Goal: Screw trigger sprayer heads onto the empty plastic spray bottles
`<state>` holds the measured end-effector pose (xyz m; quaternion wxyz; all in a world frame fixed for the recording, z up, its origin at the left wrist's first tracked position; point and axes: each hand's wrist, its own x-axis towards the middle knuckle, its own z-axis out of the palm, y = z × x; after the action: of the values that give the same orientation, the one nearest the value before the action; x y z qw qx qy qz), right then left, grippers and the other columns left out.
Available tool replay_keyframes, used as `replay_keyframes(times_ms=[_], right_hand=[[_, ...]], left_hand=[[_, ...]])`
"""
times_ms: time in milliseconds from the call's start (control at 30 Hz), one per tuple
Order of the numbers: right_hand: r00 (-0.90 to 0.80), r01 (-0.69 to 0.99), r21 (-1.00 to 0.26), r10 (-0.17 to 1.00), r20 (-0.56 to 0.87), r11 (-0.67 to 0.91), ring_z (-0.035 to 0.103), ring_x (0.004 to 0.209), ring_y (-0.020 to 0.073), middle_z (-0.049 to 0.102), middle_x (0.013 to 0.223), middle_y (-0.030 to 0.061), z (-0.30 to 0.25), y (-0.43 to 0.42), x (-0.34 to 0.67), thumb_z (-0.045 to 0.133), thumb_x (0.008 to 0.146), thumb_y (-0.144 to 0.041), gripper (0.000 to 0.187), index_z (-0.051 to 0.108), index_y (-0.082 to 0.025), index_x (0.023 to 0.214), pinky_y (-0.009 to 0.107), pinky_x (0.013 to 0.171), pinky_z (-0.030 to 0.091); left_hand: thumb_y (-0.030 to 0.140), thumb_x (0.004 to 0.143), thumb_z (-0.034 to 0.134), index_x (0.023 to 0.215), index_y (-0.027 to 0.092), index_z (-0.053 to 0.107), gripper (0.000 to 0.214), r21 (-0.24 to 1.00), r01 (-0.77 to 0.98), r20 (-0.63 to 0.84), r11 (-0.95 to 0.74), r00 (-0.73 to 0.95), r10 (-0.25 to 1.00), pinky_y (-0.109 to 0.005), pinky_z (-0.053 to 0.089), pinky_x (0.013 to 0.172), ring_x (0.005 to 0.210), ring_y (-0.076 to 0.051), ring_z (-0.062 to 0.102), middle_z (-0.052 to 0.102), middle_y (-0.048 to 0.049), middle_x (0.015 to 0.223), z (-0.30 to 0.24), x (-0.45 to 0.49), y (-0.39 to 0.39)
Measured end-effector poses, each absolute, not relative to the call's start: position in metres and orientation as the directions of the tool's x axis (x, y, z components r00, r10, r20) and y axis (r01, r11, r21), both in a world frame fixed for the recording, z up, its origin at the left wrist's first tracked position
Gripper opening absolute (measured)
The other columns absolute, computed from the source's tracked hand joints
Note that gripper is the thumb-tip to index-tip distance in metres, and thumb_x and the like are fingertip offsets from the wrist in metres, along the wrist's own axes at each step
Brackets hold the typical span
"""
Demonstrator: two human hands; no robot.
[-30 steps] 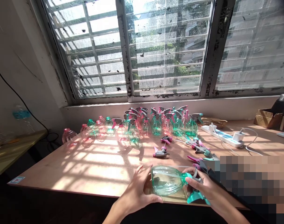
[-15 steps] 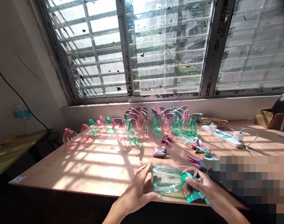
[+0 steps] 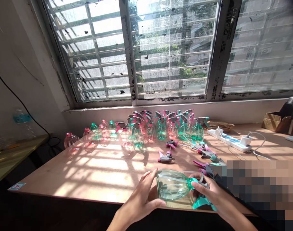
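A clear green spray bottle (image 3: 173, 186) lies sideways in the air above the table's front edge, its base toward the left. My left hand (image 3: 141, 195) is cupped about the base, fingers behind it and thumb underneath. At the neck, my right hand (image 3: 210, 189) pinches the teal collar (image 3: 191, 183) of the grey trigger head, which is joined to the bottle. The teal trigger (image 3: 201, 202) points downward below my right fingers. Beyond the bottle lie loose pink-and-grey trigger heads (image 3: 166, 157). My right fingertips behind the collar are partly hidden.
Several spray bottles with heads (image 3: 162, 128) stand near the window wall. Headless bottles, pink (image 3: 71, 141) and green, stand at the left. More loose trigger heads (image 3: 206, 152) lie at the right, before a white power strip (image 3: 229, 140) with cables. A blurred patch covers the lower right.
The bottle's reflections and its base have shifted slightly, as if it turned a little. Both hands stay almost in place.
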<state>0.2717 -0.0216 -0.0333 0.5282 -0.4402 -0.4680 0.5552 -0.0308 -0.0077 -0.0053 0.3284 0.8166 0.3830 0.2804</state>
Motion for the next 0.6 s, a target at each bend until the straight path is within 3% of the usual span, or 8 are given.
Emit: replay_keyframes(times_ms=[133, 267, 400, 467, 600], right_hand=[[-0.040, -0.162, -0.987, 0.999, 0.004, -0.002, 0.069, 0.053, 0.0229, 0.074, 0.058, 0.0019, -0.0319, -0.0215, 0.2721, 0.082, 0.076, -0.056, 0.049, 0.062, -0.019, 0.101, 0.035, 0.052, 0.056], [-0.031, -0.154, -0.988, 1.000, 0.005, 0.000, 0.070, 0.054, 0.0244, 0.074, 0.056, 0.0021, -0.0304, -0.0223, 0.2717, 0.079, 0.078, -0.057, 0.048, 0.060, -0.020, 0.103, 0.037, 0.055, 0.056], [-0.045, -0.165, -0.986, 0.999, 0.011, 0.004, 0.069, 0.052, 0.0232, 0.074, 0.056, 0.0017, -0.0308, -0.0224, 0.2704, 0.081, 0.076, -0.056, 0.048, 0.062, -0.020, 0.101, 0.035, 0.053, 0.055], [-0.041, -0.166, -0.986, 0.999, 0.012, 0.005, 0.069, 0.052, 0.0230, 0.074, 0.056, 0.0017, -0.0317, -0.0219, 0.2700, 0.082, 0.074, -0.057, 0.049, 0.062, -0.020, 0.100, 0.034, 0.052, 0.054], [-0.015, -0.154, -0.988, 1.000, -0.008, -0.010, 0.070, 0.053, 0.0243, 0.074, 0.057, 0.0017, -0.0329, -0.0212, 0.2701, 0.083, 0.073, -0.059, 0.052, 0.064, -0.020, 0.100, 0.034, 0.052, 0.054]], left_hand=[[0.022, 0.088, 0.074, 0.161, 0.041, 0.011, 0.098, 0.750, 0.351, 0.265, -0.560, 0.617, 0.741, -0.053, 0.039, 0.119, 0.151, -0.038, 0.028, 0.028, -0.0084, 0.166, -0.0060, -0.0339, -0.0086], [0.023, 0.091, 0.071, 0.161, 0.043, 0.002, 0.101, 0.686, 0.347, 0.320, -0.640, 0.646, 0.693, -0.058, 0.034, 0.120, 0.150, -0.038, 0.030, 0.036, -0.0092, 0.161, -0.0085, -0.0335, -0.0080], [0.028, 0.069, 0.094, 0.161, 0.041, 0.001, 0.131, 0.728, 0.426, 0.232, -0.536, 0.583, 0.779, -0.060, 0.035, 0.119, 0.149, -0.043, 0.029, 0.036, -0.0115, 0.160, -0.0044, -0.0281, -0.0086], [0.028, 0.065, 0.096, 0.162, 0.039, 0.011, 0.130, 0.738, 0.448, 0.205, -0.505, 0.563, 0.800, -0.059, 0.033, 0.120, 0.149, -0.043, 0.029, 0.035, -0.0123, 0.161, -0.0015, -0.0265, -0.0092], [0.004, 0.078, 0.071, 0.160, 0.040, 0.018, 0.105, 0.759, 0.398, 0.226, -0.515, 0.580, 0.783, -0.052, 0.043, 0.115, 0.147, -0.036, 0.036, 0.035, -0.0088, 0.162, 0.0006, -0.0277, -0.0112]])
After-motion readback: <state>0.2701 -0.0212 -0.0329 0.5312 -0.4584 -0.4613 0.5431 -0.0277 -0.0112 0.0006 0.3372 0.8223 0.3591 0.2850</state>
